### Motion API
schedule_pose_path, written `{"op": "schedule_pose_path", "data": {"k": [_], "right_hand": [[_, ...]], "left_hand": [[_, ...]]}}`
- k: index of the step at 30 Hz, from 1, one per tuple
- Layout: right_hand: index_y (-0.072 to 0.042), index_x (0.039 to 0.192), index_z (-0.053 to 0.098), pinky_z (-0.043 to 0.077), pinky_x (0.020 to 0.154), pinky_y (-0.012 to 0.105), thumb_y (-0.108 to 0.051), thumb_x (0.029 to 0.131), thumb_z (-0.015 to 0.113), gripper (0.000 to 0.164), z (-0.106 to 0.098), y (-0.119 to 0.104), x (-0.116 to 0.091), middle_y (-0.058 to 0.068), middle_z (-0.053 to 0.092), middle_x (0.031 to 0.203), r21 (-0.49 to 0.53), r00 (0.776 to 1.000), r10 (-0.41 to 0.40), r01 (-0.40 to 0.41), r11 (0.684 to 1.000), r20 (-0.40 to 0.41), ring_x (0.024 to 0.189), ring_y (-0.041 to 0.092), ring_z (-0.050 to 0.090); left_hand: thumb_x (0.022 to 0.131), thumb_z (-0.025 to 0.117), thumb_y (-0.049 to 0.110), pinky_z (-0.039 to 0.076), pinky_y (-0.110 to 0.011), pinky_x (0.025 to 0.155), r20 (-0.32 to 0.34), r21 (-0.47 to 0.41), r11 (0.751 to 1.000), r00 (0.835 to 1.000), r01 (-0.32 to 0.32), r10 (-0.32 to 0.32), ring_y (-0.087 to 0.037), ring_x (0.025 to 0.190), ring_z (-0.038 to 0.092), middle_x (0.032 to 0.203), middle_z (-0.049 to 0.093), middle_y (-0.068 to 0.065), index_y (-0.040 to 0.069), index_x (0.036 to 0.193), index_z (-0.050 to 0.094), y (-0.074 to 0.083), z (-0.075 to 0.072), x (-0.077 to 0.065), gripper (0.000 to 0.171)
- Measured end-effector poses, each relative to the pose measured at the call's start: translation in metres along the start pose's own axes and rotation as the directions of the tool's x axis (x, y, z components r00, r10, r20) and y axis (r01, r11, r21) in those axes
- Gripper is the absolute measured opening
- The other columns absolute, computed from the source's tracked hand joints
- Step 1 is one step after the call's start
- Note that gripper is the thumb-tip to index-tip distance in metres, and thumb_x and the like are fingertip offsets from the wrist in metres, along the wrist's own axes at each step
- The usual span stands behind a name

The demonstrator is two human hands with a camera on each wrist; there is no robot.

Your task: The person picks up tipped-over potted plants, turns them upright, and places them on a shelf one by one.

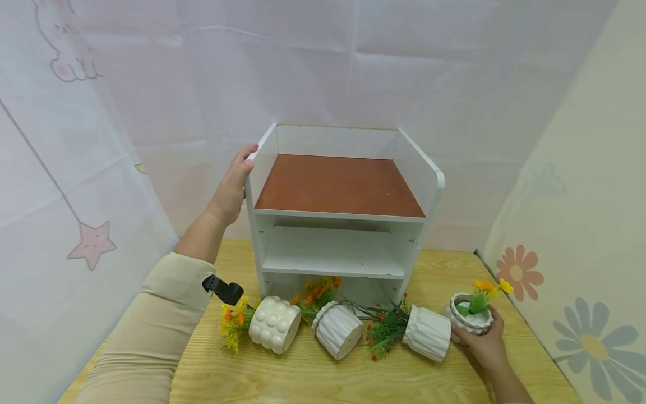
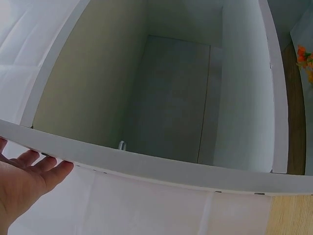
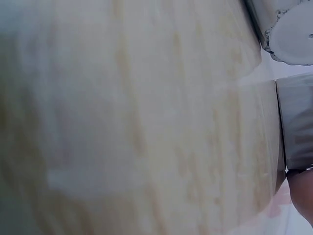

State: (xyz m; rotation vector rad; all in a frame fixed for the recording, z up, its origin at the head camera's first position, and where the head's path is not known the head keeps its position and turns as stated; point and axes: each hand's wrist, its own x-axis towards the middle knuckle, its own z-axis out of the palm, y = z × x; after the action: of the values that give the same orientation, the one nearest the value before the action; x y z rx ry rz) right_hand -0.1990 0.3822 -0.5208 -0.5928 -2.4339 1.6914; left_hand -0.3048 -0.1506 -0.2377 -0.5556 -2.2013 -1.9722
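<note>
A white shelf unit with a brown top board stands at the back of the table. My left hand rests against the outside of its left side panel. In the left wrist view, the fingertips touch the panel's edge, and the thumb is out of sight there. At the right, my right hand grips a white flowerpot holding yellow and orange artificial flowers, thumb in front and fingers round its side. The pot looks roughly upright. In the right wrist view, most is blurred, with part of a finger at the right edge.
Three potted artificial plants lie tipped over before the shelf: a cream bubble-textured pot, a white ridged pot and another white pot with red-dotted greenery. Printed cloth walls enclose the wooden table.
</note>
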Motion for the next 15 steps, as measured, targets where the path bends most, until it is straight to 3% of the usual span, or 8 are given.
{"op": "schedule_pose_path", "data": {"k": [5,10,12,15], "right_hand": [[-0.022,0.150,-0.027,0.015,0.120,0.027,-0.027,0.087,0.073,0.119,-0.003,0.000,0.002,0.019,-0.009,0.162,0.005,0.999,0.027,-0.027,1.000,0.033,0.149,0.037,0.008],[-0.020,0.152,-0.025,0.014,0.121,0.045,-0.032,0.086,0.074,0.120,-0.011,-0.007,0.005,0.022,-0.008,0.162,-0.031,1.000,0.010,-0.010,0.999,0.016,0.148,0.040,0.008],[-0.019,0.153,-0.022,0.016,0.121,0.043,-0.033,0.085,0.074,0.119,-0.014,-0.011,0.006,0.023,-0.005,0.162,-0.056,1.000,-0.004,0.004,0.998,-0.006,0.148,0.041,0.011],[-0.019,0.153,-0.020,0.020,0.118,0.023,-0.032,0.087,0.073,0.115,-0.017,-0.021,0.006,0.022,-0.003,0.162,-0.063,0.999,-0.040,0.038,0.997,-0.020,0.148,0.040,0.012]], "left_hand": [[0.098,0.022,0.040,0.031,-0.038,0.095,-0.007,0.005,1.000,1.000,-0.011,0.011,-0.014,0.114,0.038,0.134,0.037,-0.001,0.025,0.156,0.017,-0.001,0.001,0.000,0.060],[0.098,0.022,0.040,0.030,-0.039,0.097,-0.016,0.009,1.000,1.000,-0.014,0.014,-0.017,0.116,0.037,0.133,0.037,-0.002,0.025,0.156,0.018,-0.002,0.003,-0.001,0.059],[0.098,0.021,0.039,0.030,-0.040,0.098,-0.017,0.009,1.000,1.000,-0.017,0.017,-0.019,0.117,0.037,0.136,0.036,-0.007,0.024,0.156,0.018,-0.001,0.003,-0.002,0.060],[0.098,0.021,0.039,0.030,-0.040,0.098,-0.017,0.005,1.000,1.000,-0.022,0.023,-0.023,0.120,0.037,0.141,0.033,-0.014,0.023,0.156,0.018,-0.001,0.004,-0.002,0.060]]}}
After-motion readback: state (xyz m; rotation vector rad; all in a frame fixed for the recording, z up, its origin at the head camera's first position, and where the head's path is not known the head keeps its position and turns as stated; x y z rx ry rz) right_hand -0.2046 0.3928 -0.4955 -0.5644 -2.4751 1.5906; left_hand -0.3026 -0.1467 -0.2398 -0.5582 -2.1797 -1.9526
